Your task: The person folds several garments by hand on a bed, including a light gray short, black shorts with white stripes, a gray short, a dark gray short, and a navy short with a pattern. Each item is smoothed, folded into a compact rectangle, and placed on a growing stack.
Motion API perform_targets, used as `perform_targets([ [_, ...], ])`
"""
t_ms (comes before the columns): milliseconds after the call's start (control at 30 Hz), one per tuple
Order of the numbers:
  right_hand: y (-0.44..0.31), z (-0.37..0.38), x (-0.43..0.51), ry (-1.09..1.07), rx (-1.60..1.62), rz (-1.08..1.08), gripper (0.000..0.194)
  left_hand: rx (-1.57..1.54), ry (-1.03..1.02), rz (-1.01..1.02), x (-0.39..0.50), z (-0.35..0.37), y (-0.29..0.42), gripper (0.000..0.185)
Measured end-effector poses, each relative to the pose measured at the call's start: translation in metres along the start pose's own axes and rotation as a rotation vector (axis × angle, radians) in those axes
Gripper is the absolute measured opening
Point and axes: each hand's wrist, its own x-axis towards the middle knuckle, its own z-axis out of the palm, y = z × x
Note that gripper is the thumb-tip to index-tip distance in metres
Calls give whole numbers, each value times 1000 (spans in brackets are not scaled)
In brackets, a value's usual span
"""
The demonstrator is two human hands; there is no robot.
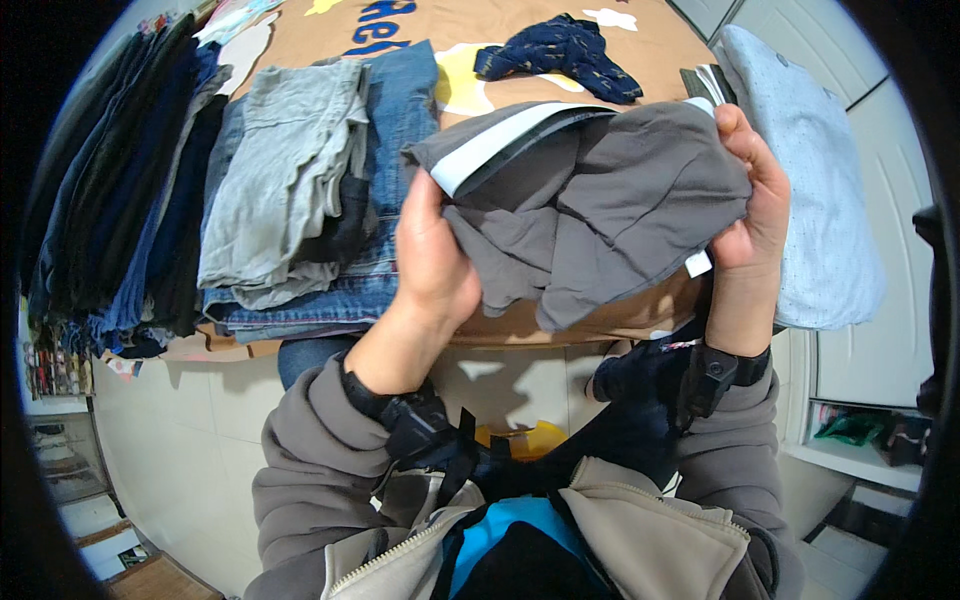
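Note:
Between my two hands hangs a grey cloth garment [622, 202] with a pale waistband, held up in front of me over the bed's near edge. My left hand [433, 262] grips its left end beside the pale band, thumb on top. At the opposite end my right hand [754, 187] pinches the fabric, and a small white tag [698, 263] pokes out below that hand. The fingers of my left hand are mostly hidden behind the cloth. Beyond the garment lies a crumpled navy patterned cloth [562, 60].
Folded light-grey clothes [285, 142] rest on folded blue jeans [412, 90] at left. Farther left stands a row of dark folded clothes [112, 180]. A light-blue folded cloth [806, 187] is piled at right, near white cabinet doors [892, 172]. The bed has a brown printed cover [480, 19].

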Motion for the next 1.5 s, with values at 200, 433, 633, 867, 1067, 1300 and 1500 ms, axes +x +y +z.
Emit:
perform_targets([
  [200,-5,-2,-6,169,-147,-39,32,372,-22,88,0,11,10,46],
  [433,24,31,-14,-152,-344,-9,49,1428,-356,647,-1,13,3,81],
  [633,51,37,-16,-283,-528,288,23,1571,-462,675,-3,6,-4,59],
  [867,23,25,-17,174,-547,-420,18,985,128,571,-6,10,13,16],
  [1067,-40,10,-38,442,-824,-866,15,672,434,481,-1,12,43,33],
  [1300,-76,1,-53,591,-837,-917,18,584,398,426,6,8,48,33],
  [1500,-74,-10,-50,741,-1114,-883,31,545,439,321,10,6,52,33],
])
